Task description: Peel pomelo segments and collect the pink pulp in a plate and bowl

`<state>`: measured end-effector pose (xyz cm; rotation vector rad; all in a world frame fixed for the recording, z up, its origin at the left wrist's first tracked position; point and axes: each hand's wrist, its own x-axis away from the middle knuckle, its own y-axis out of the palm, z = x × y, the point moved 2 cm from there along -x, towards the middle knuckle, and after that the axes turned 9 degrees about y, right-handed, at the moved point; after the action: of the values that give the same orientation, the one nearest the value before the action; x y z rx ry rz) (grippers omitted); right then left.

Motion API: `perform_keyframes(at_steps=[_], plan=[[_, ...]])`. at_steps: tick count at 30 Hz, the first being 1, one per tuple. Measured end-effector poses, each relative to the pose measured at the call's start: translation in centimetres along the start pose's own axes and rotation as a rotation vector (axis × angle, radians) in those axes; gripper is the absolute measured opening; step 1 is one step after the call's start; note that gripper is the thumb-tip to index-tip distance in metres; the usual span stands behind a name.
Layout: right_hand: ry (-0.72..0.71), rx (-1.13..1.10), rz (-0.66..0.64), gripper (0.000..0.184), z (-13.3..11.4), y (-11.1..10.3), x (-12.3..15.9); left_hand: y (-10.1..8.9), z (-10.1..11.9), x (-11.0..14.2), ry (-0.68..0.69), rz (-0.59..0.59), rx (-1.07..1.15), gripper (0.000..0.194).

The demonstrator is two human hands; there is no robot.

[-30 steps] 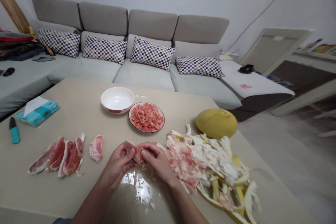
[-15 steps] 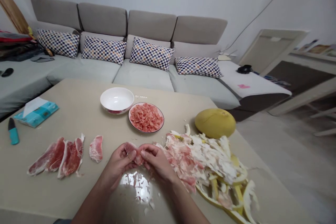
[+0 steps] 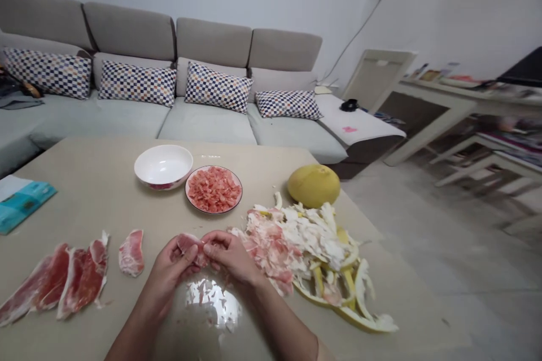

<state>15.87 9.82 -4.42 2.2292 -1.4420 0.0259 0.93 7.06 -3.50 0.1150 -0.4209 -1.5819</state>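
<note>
Between my two hands, above the table, is a pink pomelo segment (image 3: 189, 242). My left hand (image 3: 178, 256) pinches it from the left, thumb on top. The fingers of my right hand (image 3: 226, 254) are closed on its right end, touching the left fingertips. To the left lie one loose pomelo segment (image 3: 131, 254) and larger red pomelo sections (image 3: 84, 276) with white membrane. Beyond my hands, a dark-rimmed plate (image 3: 187, 196) holds a heap of peeled pink pulp (image 3: 214, 189). Small scraps lie on the table beneath my hands.
A white bowl (image 3: 164, 163) stands behind the plate's left side. A whole yellow pomelo (image 3: 314, 185) sits at the right, behind a pile of rind and membrane (image 3: 315, 242). At the far left is a blue tissue pack (image 3: 27, 200). A grey sofa (image 3: 207, 118) lines the back.
The view has swung to the right, so the knife at the left is out of sight. Both hands still hold the segment, with only small finger movements.
</note>
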Motion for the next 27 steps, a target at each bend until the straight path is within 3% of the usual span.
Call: perform_keyframes(at_steps=[7, 14, 19, 27], plan=[[-0.013, -0.167, 0.010, 0.036, 1.0, 0.3, -0.5, -0.1, -0.2, -0.1, 0.009, 0.014, -0.013, 0.032], [-0.040, -0.164, 0.016, 0.046, 0.8, -0.1, -0.7, -0.9, -0.2, -0.5, 0.019, 0.077, 0.029, 0.036], [-0.092, -0.021, 0.129, 0.046, -2.8, -1.9, -2.0, -1.0, 0.1, -0.8, -0.011, 0.132, 0.099, 0.038], [-0.245, 0.460, 0.441, 0.008, -11.8, -4.9, -8.9, -0.5, 0.8, -0.5, 0.013, 0.110, 0.185, 0.034]])
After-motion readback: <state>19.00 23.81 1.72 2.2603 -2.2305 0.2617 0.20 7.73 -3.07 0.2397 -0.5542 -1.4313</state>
